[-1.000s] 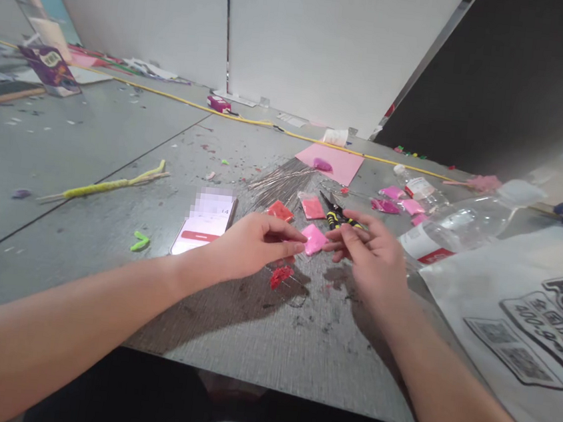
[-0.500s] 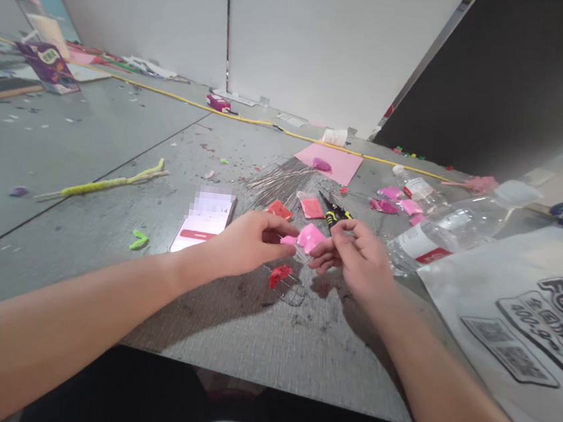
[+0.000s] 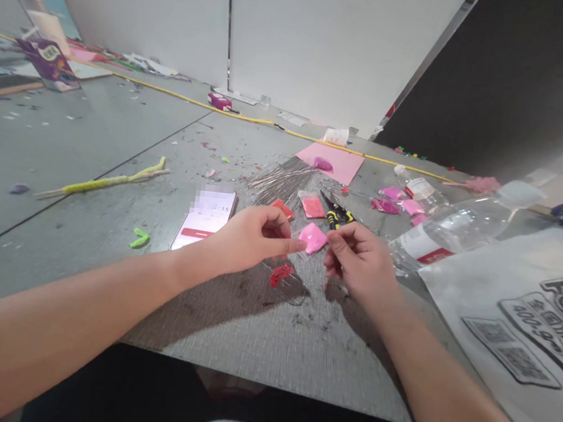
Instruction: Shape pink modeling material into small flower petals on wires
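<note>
My left hand [image 3: 261, 236] is over the table with its fingers curled in and its thumb reaching the edge of a pink clay packet [image 3: 313, 239]; what its fingers hold, if anything, is hidden. On the packet's other side, my right hand [image 3: 360, 256] is closed in a pinch, the thumb against the index finger, on something too small to make out. Below the left hand lies a crumpled red piece [image 3: 281, 275] on thin wire. Black and yellow pliers [image 3: 334, 213] rest just beyond the right hand, beside a coral-coloured packet [image 3: 313, 206].
A lit phone [image 3: 205, 220] lies left of my hands. Thin wires [image 3: 282, 181] are bundled ahead, near a pink sheet [image 3: 340, 160]. Clear bottles [image 3: 466, 217] and a white printed bag [image 3: 513, 302] take up the right. A yellow cable [image 3: 173, 95] crosses the back.
My left fingers have curled in, and the pink bit at their tips no longer shows. My right hand has drawn slightly away from the pink packet and closed more.
</note>
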{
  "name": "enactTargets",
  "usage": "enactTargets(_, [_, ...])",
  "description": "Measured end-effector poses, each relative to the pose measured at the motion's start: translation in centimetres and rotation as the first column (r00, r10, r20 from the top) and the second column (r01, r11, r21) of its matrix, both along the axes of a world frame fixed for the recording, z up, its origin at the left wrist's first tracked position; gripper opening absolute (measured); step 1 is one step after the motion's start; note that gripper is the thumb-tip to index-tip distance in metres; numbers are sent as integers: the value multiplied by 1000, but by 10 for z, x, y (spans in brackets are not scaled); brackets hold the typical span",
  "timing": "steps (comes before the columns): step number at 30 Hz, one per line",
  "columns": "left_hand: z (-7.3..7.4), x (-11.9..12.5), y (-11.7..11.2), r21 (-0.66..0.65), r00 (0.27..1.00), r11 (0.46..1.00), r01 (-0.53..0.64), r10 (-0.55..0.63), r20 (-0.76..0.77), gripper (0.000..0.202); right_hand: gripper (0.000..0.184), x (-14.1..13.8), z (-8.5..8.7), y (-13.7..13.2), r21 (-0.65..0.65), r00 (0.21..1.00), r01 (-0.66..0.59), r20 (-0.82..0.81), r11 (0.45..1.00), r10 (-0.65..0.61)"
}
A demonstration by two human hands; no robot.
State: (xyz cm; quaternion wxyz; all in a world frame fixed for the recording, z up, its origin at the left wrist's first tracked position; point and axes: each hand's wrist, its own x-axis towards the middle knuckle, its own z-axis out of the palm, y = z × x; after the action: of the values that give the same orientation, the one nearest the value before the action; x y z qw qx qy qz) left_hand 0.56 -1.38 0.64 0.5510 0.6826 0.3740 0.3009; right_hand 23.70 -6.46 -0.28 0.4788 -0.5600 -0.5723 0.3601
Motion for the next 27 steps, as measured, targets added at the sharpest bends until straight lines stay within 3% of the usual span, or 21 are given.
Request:
enactTargets(5, [-5,1,4,64,1000,998,-9,8,6,30,41,-4,-2,3,-37,998,6,-61,999,-9])
enactTargets(8, [-5,4,5,-8,998,999,-36,36,58,25,42,-5,-1,1,-108,997,11,-78,994,-20])
enactTargets(12, [1,5,2,-63,995,997,-38,43,86,13,38,-2,-1,-3,-66,1000,-7,-6,998,7])
enactTargets(18, [5,-2,1,22,1000,1000,-9,9,-27,39,28,-5,-4,-5,134,998,-23,65,991,14])
enactTargets(22, [3,3,1,-11,999,1000,-29,29,21,35,16,-12,-6,-8,237,989,-15,147,971,-21])
enactTargets(24, [2,7,0,-53,994,998,-25,30,106,26,14,-15,-7,-9,364,977,-48,211,930,-33])
enactTargets(27, [-2,11,-3,-150,969,987,51,-12,246,19,26,-21,-5,-9,561,953,-151,302,814,-32])
